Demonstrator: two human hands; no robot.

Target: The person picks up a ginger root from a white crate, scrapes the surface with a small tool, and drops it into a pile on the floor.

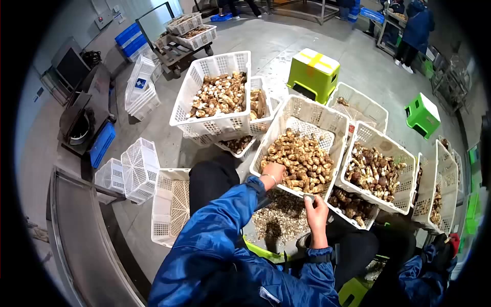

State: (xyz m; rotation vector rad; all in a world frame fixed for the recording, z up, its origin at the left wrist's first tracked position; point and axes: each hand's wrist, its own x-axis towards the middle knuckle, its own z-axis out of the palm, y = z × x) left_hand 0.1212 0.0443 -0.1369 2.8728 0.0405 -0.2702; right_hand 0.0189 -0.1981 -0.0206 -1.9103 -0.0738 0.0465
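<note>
My left hand (272, 175) reaches over the near left edge of a white crate (327, 117) and touches the brown mushrooms (302, 156) in it; its fingers are bent and partly hidden among them. My right hand (316, 212) is closed around a small pale object (309, 197) at the crate's near rim; what the object is, I cannot make out. Below the hands, many small trimmings (279, 215) cover the floor. To the right stands another white crate (388, 143) with longer-stemmed mushrooms (376, 171).
A full crate (192, 94) stands at upper left, an empty one (170, 204) beside my left knee. Green stools (313, 77) (423, 115) stand beyond. A loaded cart (179, 51) is farther back. Another person's blue sleeve (422, 276) is at lower right, and people stand at the back.
</note>
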